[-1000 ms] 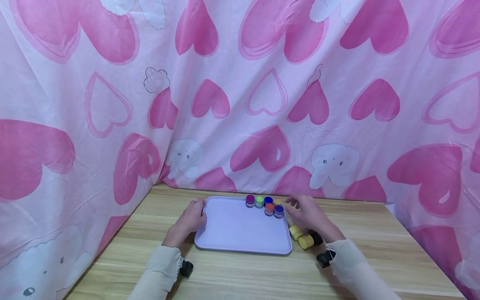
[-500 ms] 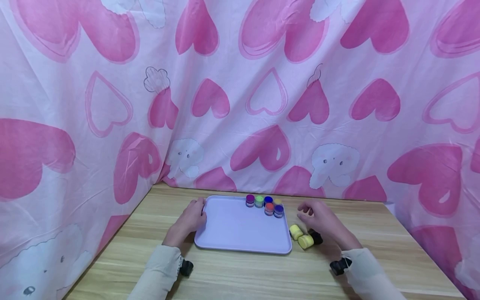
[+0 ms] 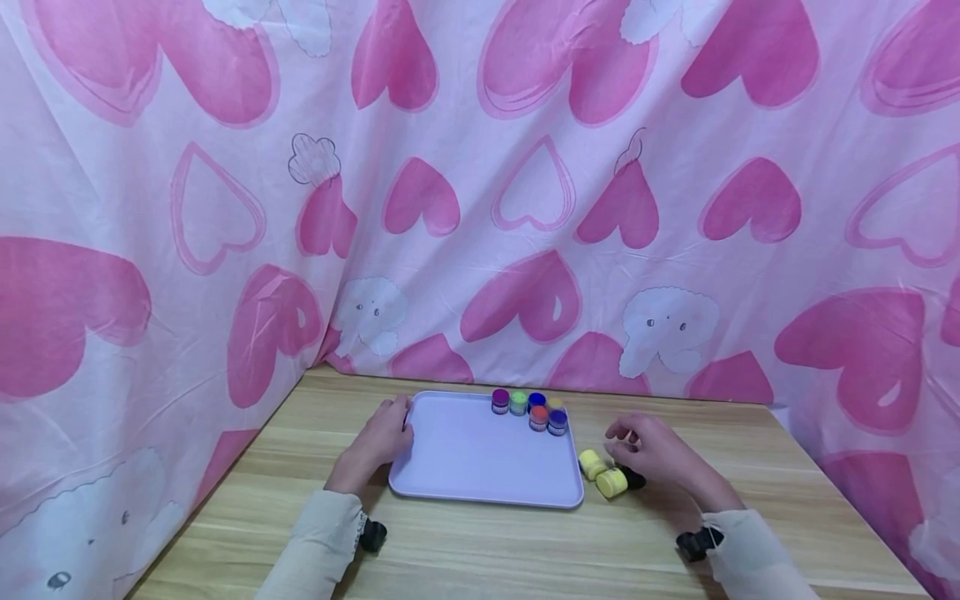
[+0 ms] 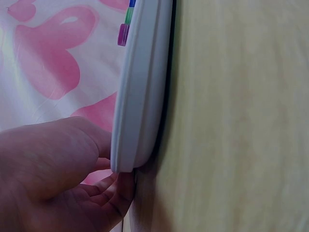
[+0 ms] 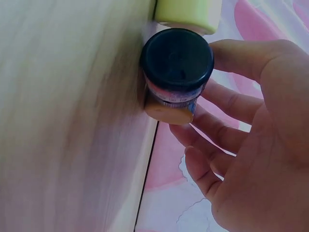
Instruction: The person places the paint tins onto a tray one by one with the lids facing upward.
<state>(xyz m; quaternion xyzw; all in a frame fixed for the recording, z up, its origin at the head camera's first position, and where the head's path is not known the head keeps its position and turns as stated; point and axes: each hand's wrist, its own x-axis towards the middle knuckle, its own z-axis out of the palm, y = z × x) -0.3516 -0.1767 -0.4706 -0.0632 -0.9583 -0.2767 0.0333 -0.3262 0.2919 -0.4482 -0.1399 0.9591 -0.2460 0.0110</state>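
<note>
My left hand (image 3: 381, 432) grips the left rim of a pale lilac tray (image 3: 480, 467), with thumb above and fingers curled beneath the edge (image 4: 126, 140). Off the tray's right side, my right hand (image 3: 656, 452) hovers by a small dark-lidded paint jar (image 5: 176, 60), its fingers loosely bent behind the jar and the thumb beside the lid. This jar (image 3: 633, 477) is mostly covered by the hand and the yellow jars in the head view. Two yellow paint jars, one nearer (image 3: 611, 483) and one farther (image 3: 591, 464), lie on the wooden table next to it.
Several small paint jars stand at the tray's far right corner, among them a purple one (image 3: 500, 402), a green one (image 3: 518, 403) and an orange-red one (image 3: 538, 418). A pink heart-patterned curtain (image 3: 517, 200) hangs behind the wooden table (image 3: 480, 550).
My right hand has drawn back from the tray's far right corner, moving right and nearer to the dark-lidded jar. The left hand, tray and jars have stayed put.
</note>
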